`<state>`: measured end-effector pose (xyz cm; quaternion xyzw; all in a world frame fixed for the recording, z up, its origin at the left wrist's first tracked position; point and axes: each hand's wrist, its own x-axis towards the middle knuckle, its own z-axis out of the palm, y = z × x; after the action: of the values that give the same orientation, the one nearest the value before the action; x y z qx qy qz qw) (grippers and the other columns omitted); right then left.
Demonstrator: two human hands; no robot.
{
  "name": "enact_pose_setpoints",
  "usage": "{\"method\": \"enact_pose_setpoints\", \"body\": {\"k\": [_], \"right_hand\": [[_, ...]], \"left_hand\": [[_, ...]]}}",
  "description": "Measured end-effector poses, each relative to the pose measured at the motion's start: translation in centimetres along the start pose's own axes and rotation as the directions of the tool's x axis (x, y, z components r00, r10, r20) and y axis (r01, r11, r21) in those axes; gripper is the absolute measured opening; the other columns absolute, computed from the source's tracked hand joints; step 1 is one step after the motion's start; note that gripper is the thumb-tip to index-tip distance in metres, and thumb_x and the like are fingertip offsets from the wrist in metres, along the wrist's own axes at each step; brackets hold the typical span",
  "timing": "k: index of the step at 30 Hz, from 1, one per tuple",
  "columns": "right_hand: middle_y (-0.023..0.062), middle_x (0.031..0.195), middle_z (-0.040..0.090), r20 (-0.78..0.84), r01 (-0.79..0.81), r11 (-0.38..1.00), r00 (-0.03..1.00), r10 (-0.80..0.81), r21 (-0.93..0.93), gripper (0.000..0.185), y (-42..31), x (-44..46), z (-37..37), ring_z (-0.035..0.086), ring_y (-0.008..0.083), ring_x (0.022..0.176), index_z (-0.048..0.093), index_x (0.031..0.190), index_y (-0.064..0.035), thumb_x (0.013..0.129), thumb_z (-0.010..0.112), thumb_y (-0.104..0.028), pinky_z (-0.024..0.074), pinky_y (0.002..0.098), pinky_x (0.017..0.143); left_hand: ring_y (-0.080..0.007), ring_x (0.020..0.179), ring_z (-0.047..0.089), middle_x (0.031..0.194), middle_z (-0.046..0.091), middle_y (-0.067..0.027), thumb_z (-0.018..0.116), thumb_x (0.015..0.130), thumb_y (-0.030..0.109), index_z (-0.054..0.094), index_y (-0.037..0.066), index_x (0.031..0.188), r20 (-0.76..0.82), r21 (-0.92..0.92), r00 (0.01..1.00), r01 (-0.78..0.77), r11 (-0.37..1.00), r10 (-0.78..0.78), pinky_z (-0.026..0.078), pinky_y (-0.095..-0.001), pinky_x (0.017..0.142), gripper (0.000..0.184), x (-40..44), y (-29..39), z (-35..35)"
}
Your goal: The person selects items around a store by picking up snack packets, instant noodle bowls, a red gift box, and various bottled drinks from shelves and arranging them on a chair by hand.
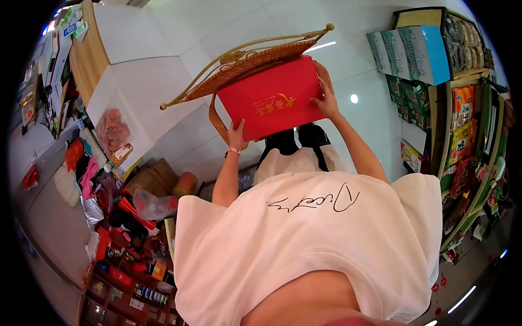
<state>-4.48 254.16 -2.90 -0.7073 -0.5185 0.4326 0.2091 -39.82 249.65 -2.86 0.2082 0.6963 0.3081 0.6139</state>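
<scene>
A flat red box with gold lettering rests over the seat of a wicker chair that has a curved metal-framed back. My left hand grips the box's near left corner, thumb on top and fingers partly hidden at its edge. On the box's right side, my right hand holds the edge, with the thumb on the top face and the fingers along the side. Both hands touch the box. What lies beneath it is hidden.
White counter at the left, with a plastic bag of pinkish items and a bottle. Packed goods shelves stand right, boxes at their top. Cardboard box and cluttered red-brown shelves are lower left.
</scene>
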Motion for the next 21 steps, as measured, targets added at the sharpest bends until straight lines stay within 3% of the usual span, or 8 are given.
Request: {"method": "enact_pose_setpoints", "body": {"k": [3,7,12,16,18,21], "right_hand": [[0.0171,0.118,0.054,0.031,-0.017,0.997,0.999,0.015,0.071,0.08,-0.2,0.4,-0.5,0.056,0.0342,0.1,0.026,0.135,-0.0218,0.068,0.07,-0.012,0.0457,0.0389,0.084],[0.0174,0.12,0.052,0.008,-0.082,0.995,0.997,0.082,0.053,0.078,0.0,0.6,0.0,0.055,0.0328,0.103,0.029,0.133,-0.0217,0.068,0.07,-0.009,0.045,0.0377,0.086],[0.0193,0.123,0.048,-0.033,-0.029,0.983,0.999,0.035,0.18,0.076,1.3,1.0,1.3,0.049,0.0337,0.111,0.029,0.133,-0.0144,0.068,0.067,-0.004,0.0412,0.0374,0.092],[0.0192,0.124,0.045,-0.04,0.051,0.977,0.998,-0.044,0.208,0.074,0.3,1.1,1.0,0.043,0.035,0.115,0.029,0.132,-0.0063,0.068,0.065,-0.002,0.0369,0.0377,0.097],[0.0196,0.123,0.044,-0.153,0.159,0.985,0.977,-0.148,0.062,0.071,-0.5,0.8,0.8,0.042,0.0354,0.115,0.031,0.131,-0.005,0.068,0.064,-0.001,0.0355,0.0385,0.097],[0.0195,0.12,0.045,-0.229,0.237,0.967,0.94,-0.252,-0.094,0.062,-2.3,-0.2,0.1,0.043,0.0354,0.112,0.039,0.126,-0.006,0.069,0.062,-0.003,0.0352,0.0396,0.096]], "left_hand": [[-0.0212,0.091,0.058,0.106,0.055,-0.0104,0.055,0.088,0.013,0.046,0.001,0.116,0.007,-0.199,1.0,0.027,0.98,-0.026,0.05,-0.0329,0.075,0.033,-0.4,0.1,0.2],[-0.021,0.091,0.057,0.106,0.056,-0.0102,0.056,0.087,0.014,0.047,0.001,0.116,-0.008,-0.26,0.998,0.052,0.964,-0.056,0.05,-0.0326,0.073,0.033,-0.8,0.9,0.9],[-0.0206,0.093,0.056,0.106,0.056,-0.0107,0.057,0.087,0.017,0.046,0.001,0.117,0.034,-0.29,0.99,0.142,0.947,-0.138,0.05,-0.0325,0.073,0.036,-0.5,0.6,0.2],[-0.0189,0.092,0.056,0.105,0.057,-0.0115,0.059,0.086,0.022,0.047,-0.002,0.117,0.019,-0.125,0.997,0.076,0.989,-0.074,0.048,-0.0301,0.074,0.041,1.6,-2.1,-1.2],[-0.018,0.091,0.056,0.105,0.058,-0.0121,0.059,0.085,0.025,0.047,-0.003,0.117,0.01,-0.073,1.0,0.028,0.997,-0.027,0.047,-0.0286,0.075,0.044,1.6,-2.3,-1.3],[-0.0187,0.092,0.056,0.105,0.058,-0.0137,0.059,0.085,0.024,0.047,-0.004,0.117,-0.127,0.045,0.99,-0.062,0.997,0.067,0.045,-0.0284,0.078,0.045,-0.8,-0.4,0.0]]}}
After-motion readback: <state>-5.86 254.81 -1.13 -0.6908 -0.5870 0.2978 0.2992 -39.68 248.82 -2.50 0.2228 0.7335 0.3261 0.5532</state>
